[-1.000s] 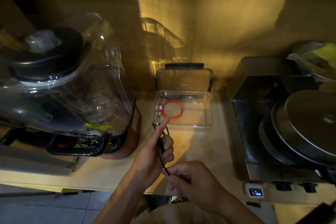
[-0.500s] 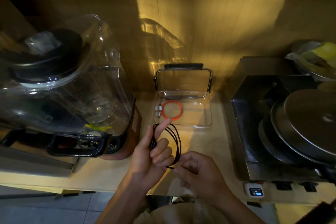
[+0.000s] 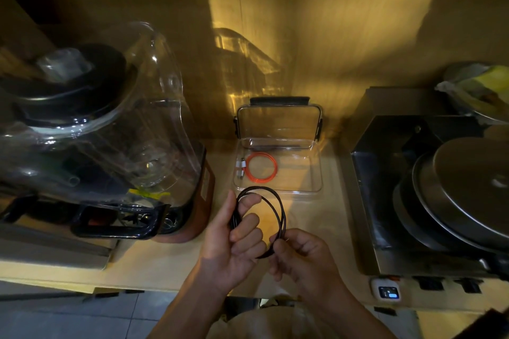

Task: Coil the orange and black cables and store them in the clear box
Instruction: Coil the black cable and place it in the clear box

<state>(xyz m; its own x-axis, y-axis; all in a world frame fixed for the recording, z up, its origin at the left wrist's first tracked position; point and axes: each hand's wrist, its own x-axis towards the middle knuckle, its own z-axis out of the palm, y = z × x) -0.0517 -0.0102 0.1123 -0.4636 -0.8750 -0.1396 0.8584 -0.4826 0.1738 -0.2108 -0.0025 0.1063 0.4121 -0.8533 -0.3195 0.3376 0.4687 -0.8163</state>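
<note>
A: Where is the thin black cable [image 3: 278, 209] right now?

B: It is wound into several round loops and held above the pale wooden counter [image 3: 154, 261], just in front of the clear plastic box [image 3: 316, 173]. The top of the coil overlaps the box's near rim in this view.

A: Which hand has it?

B: Both. The left hand [image 3: 234, 239] grips the left side of the coil, fingers curled around the bundled strands, with the thumb up along them. The right hand [image 3: 300, 256] is closed on the lower right part of the coil, pinching the strands between thumb and fingertips.

A: And the orange cable?

B: The thin orange cable [image 3: 261, 167] lies coiled in a neat ring on the floor of the clear box, towards its left side, with its two white plugs at the ring's left edge. The box's clear hinged lid [image 3: 278, 124] stands upright against the wooden back wall.

A: What else is around?

B: A big blender with a clear jug and reddish-brown base [image 3: 110, 146] stands left of the box. On the right sits a square steel appliance [image 3: 385, 201] holding round metal lids [image 3: 473, 190]. Both are apart from the hands.
</note>
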